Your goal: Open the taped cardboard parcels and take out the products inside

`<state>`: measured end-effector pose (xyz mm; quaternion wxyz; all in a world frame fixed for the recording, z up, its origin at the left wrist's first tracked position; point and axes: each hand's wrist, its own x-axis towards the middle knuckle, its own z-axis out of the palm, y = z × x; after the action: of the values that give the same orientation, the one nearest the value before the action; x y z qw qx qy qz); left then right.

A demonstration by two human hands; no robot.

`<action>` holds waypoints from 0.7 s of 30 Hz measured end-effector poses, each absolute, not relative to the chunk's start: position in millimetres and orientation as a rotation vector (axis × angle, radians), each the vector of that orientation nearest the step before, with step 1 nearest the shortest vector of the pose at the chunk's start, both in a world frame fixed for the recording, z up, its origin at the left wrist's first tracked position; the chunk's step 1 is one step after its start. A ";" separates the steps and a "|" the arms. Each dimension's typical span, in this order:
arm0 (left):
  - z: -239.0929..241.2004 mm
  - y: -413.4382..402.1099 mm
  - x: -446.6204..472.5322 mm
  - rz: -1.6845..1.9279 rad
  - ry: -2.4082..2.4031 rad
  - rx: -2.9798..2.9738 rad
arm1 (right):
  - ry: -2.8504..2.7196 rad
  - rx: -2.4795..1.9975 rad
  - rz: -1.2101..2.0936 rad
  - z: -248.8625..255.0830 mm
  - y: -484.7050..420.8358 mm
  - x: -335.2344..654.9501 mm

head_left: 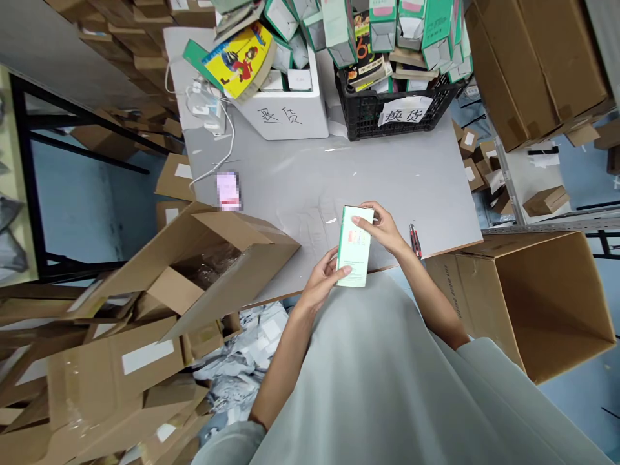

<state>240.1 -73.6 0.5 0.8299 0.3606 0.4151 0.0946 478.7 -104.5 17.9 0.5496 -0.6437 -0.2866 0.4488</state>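
I hold a small white and green box (354,247) with both hands over the near edge of the grey table (339,174). My left hand (322,276) grips its lower end, fingers wrapped round the side. My right hand (383,227) grips its upper end, the thumb lying across the printed face. The box stands upright in my view, with a coloured pattern on its front.
Two red pens (415,240) lie right of my right hand. A white foam bin (290,113) and a black crate (387,110), both filled with similar boxes, stand at the table's far side. An open carton (213,265) sits left, another large open carton (542,297) right.
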 end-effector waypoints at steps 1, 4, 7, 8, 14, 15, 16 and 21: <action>1.1 -74.4 240.5 0.209 0.877 0.781 | -0.685 -1.525 1.064 17.5 -105.0 478.7; 0.7 -78.3 240.7 0.237 0.876 0.803 | -0.690 -1.519 1.068 18.8 -106.4 478.2; -4.4 -80.3 239.5 0.267 0.896 0.787 | -0.669 -1.495 1.089 20.9 -108.2 479.2; -7.3 -79.7 238.4 0.269 0.896 0.756 | -0.653 -1.482 1.111 21.3 -109.3 480.1; -24.3 -65.5 223.4 0.180 0.771 0.386 | -0.554 -1.318 1.358 20.7 -118.0 483.3; -24.6 -63.0 221.5 0.160 0.747 0.360 | -0.567 -1.279 1.402 20.5 -118.9 482.9; -24.0 -60.7 220.6 0.141 0.728 0.351 | -0.582 -1.252 1.435 20.3 -119.4 482.3; -18.5 -53.4 235.5 0.129 0.756 0.503 | -0.670 -1.295 1.412 15.8 -113.8 477.1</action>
<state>235.5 -53.4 -18.5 0.8966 0.2428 0.3651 0.0623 477.1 -113.8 15.8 0.5276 -0.5421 -0.2802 0.5910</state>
